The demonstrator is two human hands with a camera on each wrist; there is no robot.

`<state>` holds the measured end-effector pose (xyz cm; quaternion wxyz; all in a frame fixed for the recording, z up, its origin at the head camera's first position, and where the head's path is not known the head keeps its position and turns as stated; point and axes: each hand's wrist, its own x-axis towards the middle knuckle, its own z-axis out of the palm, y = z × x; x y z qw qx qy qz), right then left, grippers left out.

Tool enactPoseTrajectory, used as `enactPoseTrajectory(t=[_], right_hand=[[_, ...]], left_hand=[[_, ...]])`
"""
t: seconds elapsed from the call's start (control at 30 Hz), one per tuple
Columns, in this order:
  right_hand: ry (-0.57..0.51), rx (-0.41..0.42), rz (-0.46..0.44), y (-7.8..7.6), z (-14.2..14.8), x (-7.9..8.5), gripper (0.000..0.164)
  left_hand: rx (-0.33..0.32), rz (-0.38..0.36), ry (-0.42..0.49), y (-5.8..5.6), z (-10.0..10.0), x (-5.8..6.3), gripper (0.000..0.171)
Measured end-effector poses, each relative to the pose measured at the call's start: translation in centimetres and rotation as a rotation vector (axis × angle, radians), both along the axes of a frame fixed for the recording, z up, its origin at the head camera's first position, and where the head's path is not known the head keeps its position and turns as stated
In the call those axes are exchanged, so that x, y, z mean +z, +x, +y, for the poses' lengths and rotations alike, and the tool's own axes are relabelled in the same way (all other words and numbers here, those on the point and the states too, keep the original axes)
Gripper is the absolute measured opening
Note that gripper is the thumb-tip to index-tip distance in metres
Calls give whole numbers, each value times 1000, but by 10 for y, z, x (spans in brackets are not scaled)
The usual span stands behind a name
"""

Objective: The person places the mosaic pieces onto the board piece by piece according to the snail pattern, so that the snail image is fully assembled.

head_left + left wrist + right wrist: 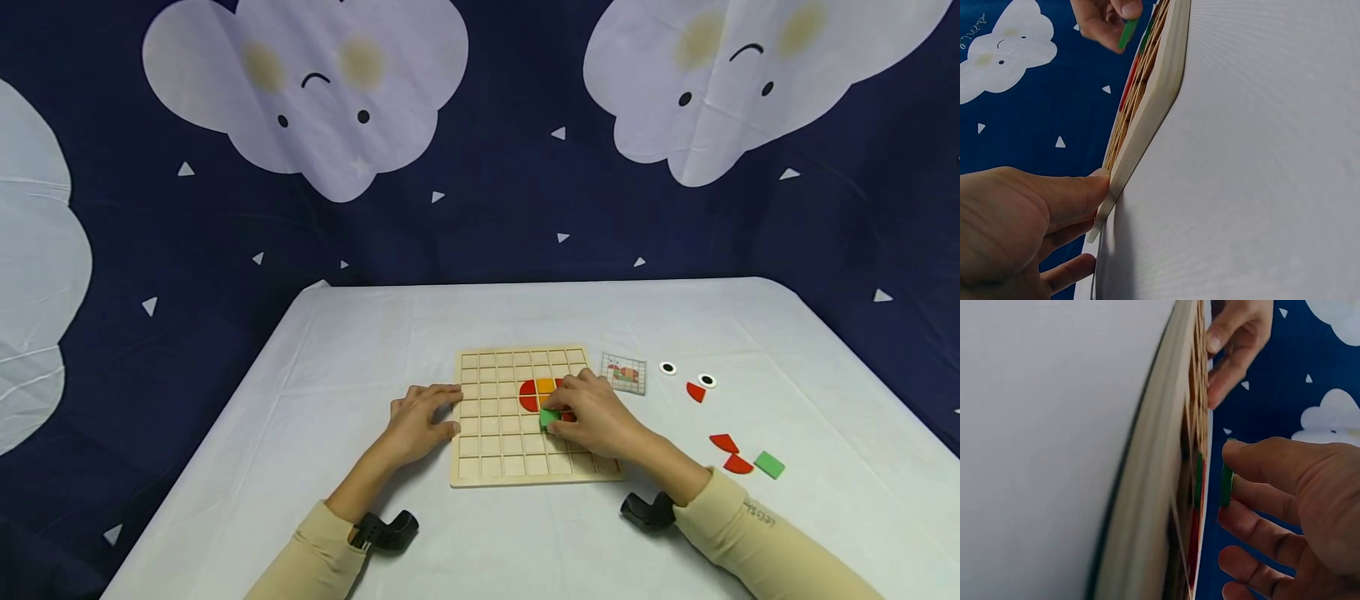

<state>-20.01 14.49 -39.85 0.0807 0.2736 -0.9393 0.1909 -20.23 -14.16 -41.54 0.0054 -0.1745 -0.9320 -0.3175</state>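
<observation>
My right hand (596,412) pinches a small green square tile (1227,486) between thumb and fingertips, close over the wooden grid board (495,467). Another green tile (1199,480) sits in the grid beneath it. A red curved piece (528,397) and an orange tile (545,386) lie in cells beside the fingers, and more red is partly hidden under this hand. At the board's left edge, my left hand (416,423) rests its thumb and extended fingertips against the frame, as the left wrist view (1010,219) also shows.
A printed pattern card (623,373) lies by the board's upper right corner. Further right are two eye discs (667,367), several red curved pieces (724,442) and a loose green tile (769,465) on the white tablecloth (360,350). Dark cloud-print fabric (495,233) hangs behind.
</observation>
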Motion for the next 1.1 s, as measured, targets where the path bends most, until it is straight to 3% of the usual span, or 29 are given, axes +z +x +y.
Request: enactPoseTrajectory(t=[0.37, 1.1], right_hand=[[32, 16, -22, -5, -21, -3, 20], [62, 14, -18, -6, -25, -5, 22]], left_hand=[[-2, 2, -8, 0, 0, 1, 45], [-5, 6, -6, -1, -1, -2, 45]])
